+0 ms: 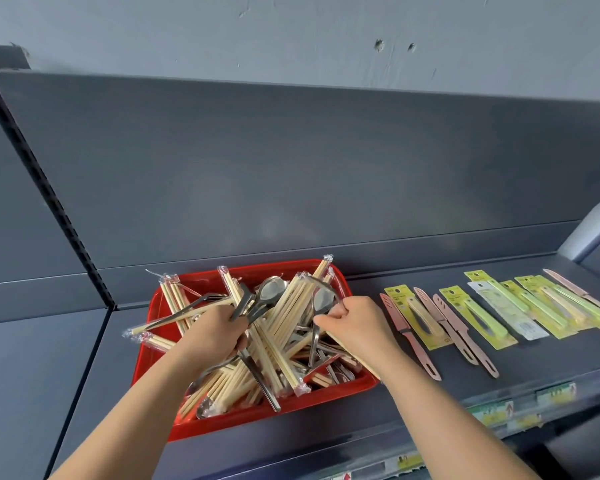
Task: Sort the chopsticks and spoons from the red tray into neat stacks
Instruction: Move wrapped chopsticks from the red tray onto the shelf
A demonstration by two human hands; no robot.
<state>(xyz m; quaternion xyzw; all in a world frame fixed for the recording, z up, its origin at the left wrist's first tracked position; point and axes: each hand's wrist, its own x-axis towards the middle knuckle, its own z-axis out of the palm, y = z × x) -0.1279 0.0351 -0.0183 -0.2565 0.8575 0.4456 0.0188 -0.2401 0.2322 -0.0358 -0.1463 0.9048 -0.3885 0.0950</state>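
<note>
The red tray [257,422] sits under both hands, heaped with a loose tangle of chopsticks [284,308] in clear wrappers and bare metal spoons [272,289], lying crosswise over each other at every angle; several chopstick packs stick out past the tray's rim beyond and to the left of the left hand. The left hand [215,329] is over the middle-left of the heap, fingers clenched round a small bunch of metal spoon handles, the bowls fanning up past its knuckles and one long handle running down below its wrist toward the tray's near wall. The right hand [361,323] is over the tray's right side, fingers curled and pinching a pale pack of chopsticks that runs back under its wrist, a spoon bowl lying just beyond its fingertips. The tray rests on a dark grey shelf [118,358]. To the right of the right hand, apart from the tray, pink knives [407,336] and yellow-green carded packs [418,313] lie side by side in a row on the shelf. Price labels [492,412] line the shelf's front edge below the right forearm. A dark back panel [291,168] rises beyond the hands, with a pale scuffed wall [291,29] above it.
</note>
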